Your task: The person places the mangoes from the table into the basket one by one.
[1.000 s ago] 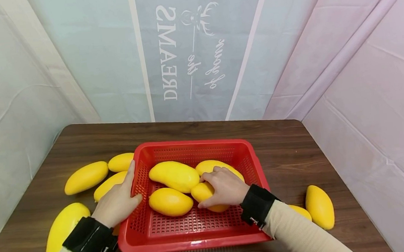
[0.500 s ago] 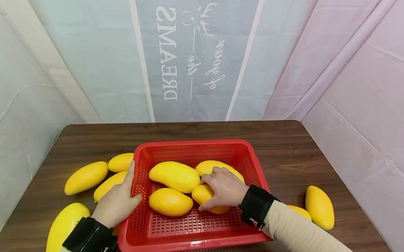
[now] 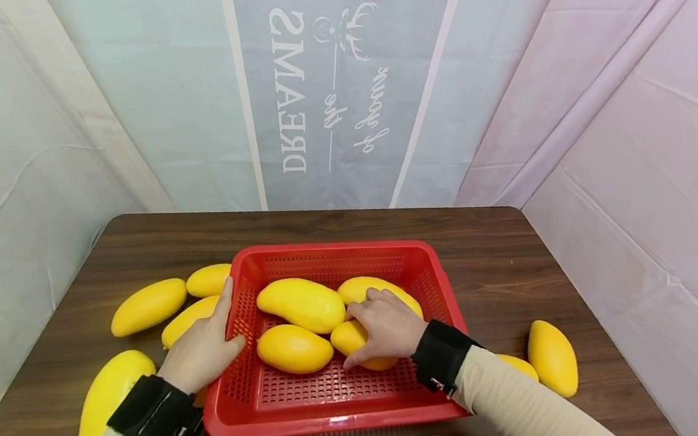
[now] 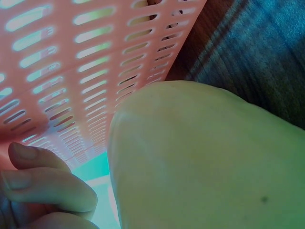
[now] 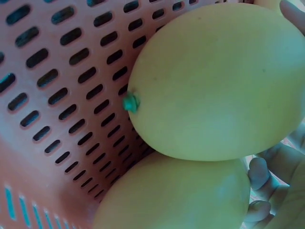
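Note:
In the head view my right hand (image 3: 389, 325) reaches into a red perforated plastic basket (image 3: 336, 423) and holds a yellow mango (image 3: 350, 339). The right wrist view shows this mango (image 5: 214, 86) with its green stem tip, between thumb and fingers (image 5: 259, 174). Another mango (image 3: 380, 291) lies just behind it, partly covered by the hand. Two more mangoes, a large one (image 3: 300, 305) and a smaller one (image 3: 295, 349), lie to its left. My left hand (image 3: 204, 345) grips the basket's left side, thumb over the rim, curled fingers (image 4: 52, 181) outside beside the wall.
Several mangoes lie left of the basket, among them a long one (image 3: 148, 307) and a large one (image 3: 112, 398) by the left wrist. To the right, a mango (image 3: 551, 359) lies beside another (image 3: 520, 367) half hidden by the sleeve. Behind the wooden table (image 3: 480, 224) hangs a printed curtain (image 3: 344, 94).
Both hands, the basket and the mangoes stay practically in place. The mango in my right hand shifts only very slightly.

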`<state>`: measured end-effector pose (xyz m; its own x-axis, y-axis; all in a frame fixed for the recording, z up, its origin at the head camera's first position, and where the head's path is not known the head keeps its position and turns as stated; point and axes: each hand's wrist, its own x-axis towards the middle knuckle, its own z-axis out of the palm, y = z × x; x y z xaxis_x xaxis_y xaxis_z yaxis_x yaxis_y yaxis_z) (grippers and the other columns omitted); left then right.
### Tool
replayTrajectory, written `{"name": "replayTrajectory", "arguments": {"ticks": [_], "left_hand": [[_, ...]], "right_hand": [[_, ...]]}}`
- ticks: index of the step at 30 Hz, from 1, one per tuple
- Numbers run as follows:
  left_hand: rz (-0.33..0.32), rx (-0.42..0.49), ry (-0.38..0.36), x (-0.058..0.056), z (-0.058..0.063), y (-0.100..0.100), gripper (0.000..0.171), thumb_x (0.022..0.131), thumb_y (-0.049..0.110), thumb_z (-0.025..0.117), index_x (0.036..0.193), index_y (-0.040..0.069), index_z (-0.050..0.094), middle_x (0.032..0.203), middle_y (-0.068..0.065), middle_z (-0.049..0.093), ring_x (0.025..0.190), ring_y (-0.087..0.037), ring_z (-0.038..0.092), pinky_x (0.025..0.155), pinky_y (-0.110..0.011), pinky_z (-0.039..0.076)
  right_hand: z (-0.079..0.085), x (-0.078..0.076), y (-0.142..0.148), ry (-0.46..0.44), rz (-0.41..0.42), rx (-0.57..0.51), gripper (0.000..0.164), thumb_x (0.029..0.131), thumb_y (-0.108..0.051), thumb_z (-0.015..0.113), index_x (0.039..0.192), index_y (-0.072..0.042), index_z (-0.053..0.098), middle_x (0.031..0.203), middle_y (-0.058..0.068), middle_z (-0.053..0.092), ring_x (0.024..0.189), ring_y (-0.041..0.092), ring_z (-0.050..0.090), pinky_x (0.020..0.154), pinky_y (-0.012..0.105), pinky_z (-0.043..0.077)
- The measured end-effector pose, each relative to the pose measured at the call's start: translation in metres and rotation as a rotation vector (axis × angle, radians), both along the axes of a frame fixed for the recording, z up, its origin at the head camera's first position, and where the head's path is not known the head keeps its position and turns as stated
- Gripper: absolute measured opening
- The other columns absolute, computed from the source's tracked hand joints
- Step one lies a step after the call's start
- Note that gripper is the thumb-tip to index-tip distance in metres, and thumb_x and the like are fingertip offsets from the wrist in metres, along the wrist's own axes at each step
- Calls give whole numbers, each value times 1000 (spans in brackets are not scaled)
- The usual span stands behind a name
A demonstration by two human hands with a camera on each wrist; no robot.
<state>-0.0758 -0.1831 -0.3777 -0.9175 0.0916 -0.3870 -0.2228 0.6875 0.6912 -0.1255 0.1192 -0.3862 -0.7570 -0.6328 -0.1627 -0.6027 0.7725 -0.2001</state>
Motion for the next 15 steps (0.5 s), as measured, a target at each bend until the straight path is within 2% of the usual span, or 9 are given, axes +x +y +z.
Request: {"name": "replayTrajectory", "arguments": {"ticks": [6,15], "left_hand": [[-4,-6,2,-1,-1,-1,101,91,12,58,157,38,-14,96,-14,69,65,-17,71,57,-37,61],[-9,-7,5,-1,-2,-1,101,91,13,59,157,38,-14,94,-13,69,64,-16,70,57,-37,61]], "right_hand": [[1,1,-1,23,16,24,73,60,-74,77,108,-20,65,90,-9,64,82,14,40,70,26,34],[-1,1,-4,39,31,71,74,62,-75,76,108,-20,61,89,-8,64,85,16,41,71,28,32]]}}
